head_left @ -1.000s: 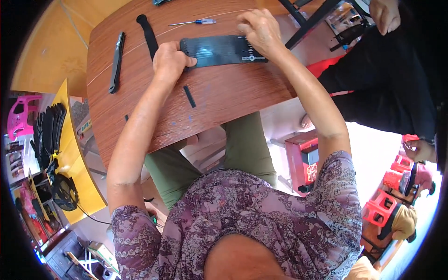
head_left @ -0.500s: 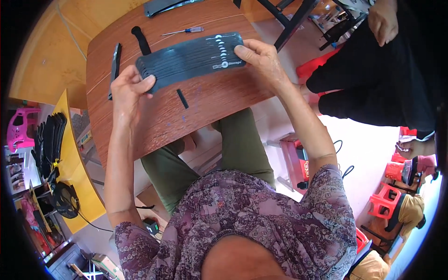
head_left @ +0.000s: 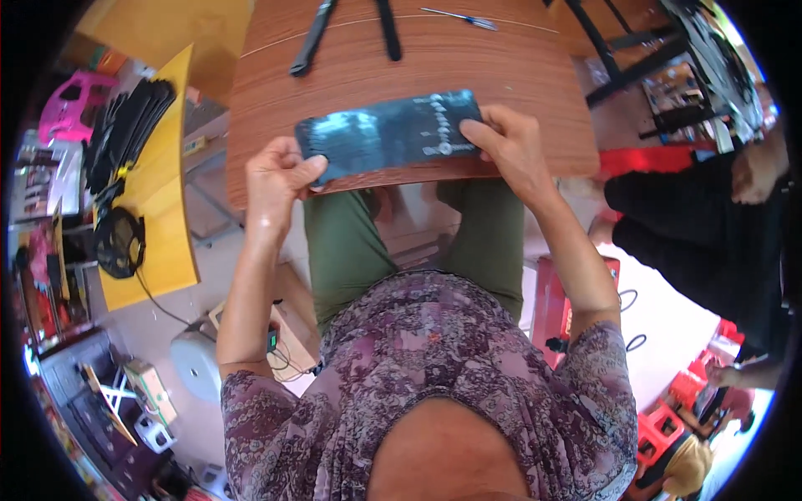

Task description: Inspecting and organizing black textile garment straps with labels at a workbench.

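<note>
I hold a long, flat, glossy black panel [head_left: 388, 134] with small white markings above the near edge of the brown wooden table [head_left: 518, 75]. My left hand [head_left: 276, 179] grips its left end and my right hand [head_left: 505, 146] grips its right end. The panel lies roughly level, tilted slightly up to the right. My green-trousered knees show under the table edge.
Two narrow black strips [head_left: 311, 40] [head_left: 386, 29] and a thin screwdriver [head_left: 459, 17] lie at the table's far side. A yellow bench [head_left: 159, 200] at left carries a stack of black parts [head_left: 125, 125] and cable. Another person in black [head_left: 693, 242] sits at right. Red stools [head_left: 685, 392] stand at lower right.
Both hands have drawn the black panel from the middle of the table toward me, to its near edge. The small black piece on the table is no longer in view.
</note>
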The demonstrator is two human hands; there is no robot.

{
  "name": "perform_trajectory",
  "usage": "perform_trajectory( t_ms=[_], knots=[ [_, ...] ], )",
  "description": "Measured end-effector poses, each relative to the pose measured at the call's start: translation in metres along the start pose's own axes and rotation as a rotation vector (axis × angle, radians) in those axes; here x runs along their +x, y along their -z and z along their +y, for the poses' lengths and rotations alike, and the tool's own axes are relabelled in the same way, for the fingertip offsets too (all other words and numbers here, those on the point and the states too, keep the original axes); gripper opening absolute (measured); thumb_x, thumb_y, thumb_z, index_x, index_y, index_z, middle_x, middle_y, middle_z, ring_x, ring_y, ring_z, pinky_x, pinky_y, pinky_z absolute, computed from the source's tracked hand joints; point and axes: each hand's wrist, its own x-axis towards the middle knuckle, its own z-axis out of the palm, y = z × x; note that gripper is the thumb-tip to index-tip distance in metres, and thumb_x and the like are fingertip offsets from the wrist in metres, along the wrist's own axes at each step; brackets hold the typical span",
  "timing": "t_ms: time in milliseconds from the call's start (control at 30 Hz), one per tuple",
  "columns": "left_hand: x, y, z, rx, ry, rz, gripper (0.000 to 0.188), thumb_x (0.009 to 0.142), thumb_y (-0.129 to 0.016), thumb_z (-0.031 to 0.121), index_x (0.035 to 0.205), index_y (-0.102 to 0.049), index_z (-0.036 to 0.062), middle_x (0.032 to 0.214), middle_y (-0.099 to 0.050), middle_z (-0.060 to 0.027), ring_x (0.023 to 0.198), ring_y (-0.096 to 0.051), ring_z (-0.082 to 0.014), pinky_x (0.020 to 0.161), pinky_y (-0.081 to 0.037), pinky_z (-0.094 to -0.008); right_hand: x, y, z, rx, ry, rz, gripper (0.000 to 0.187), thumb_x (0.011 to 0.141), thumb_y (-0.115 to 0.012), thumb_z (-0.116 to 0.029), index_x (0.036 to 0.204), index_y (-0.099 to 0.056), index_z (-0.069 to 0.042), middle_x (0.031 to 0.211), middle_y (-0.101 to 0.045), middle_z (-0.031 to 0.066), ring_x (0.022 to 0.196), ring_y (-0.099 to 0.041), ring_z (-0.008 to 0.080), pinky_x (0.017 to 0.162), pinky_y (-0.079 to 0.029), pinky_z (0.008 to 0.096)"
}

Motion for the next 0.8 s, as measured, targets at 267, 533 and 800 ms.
perform_trajectory(
  t_ms=[267,533,800],
  knots=[
    [-0.023,0.015,-0.003,0.001,0.044,-0.068,0.022,0.077,-0.072,0.005,0.095,-0.061,-0.0008,0.066,-0.059,-0.0006,0.055,-0.052,-0.0056,0.049,-0.042,-0.019,-0.018,-0.01,0.004,-0.148,-0.098,-0.097,0.017,0.085,-0.061,-0.015,0.089,-0.065,0.002,0.068,-0.057,-0.0014,0.057,-0.047,0.0048,0.051,-0.037,0.0195],
    [-0.007,0.02,0.0,0.125,0.052,-0.055,0.028,0.074,-0.073,0.001,0.098,-0.06,-0.0024,0.064,-0.057,-0.0001,0.053,-0.051,-0.0059,0.045,-0.043,-0.02,-0.015,-0.016,0.001,-0.128,-0.178,-0.038,0.018,0.081,-0.065,-0.012,0.086,-0.064,0.005,0.067,-0.061,0.0042,0.063,-0.052,0.0078,0.057,-0.042,0.0249],
    [0.02,0.017,0.0,0.252,0.02,0.047,0.041,0.072,-0.073,0.0,0.108,-0.054,-0.0044,0.06,-0.056,-0.0006,0.048,-0.05,-0.0063,0.041,-0.04,-0.0199,0.012,-0.026,0.018,-0.222,-0.102,0.017,0.021,0.079,-0.066,-0.015,0.088,-0.065,0.004,0.072,-0.066,0.0153,0.065,-0.061,0.017,0.06,-0.047,0.0308]
  ],
)
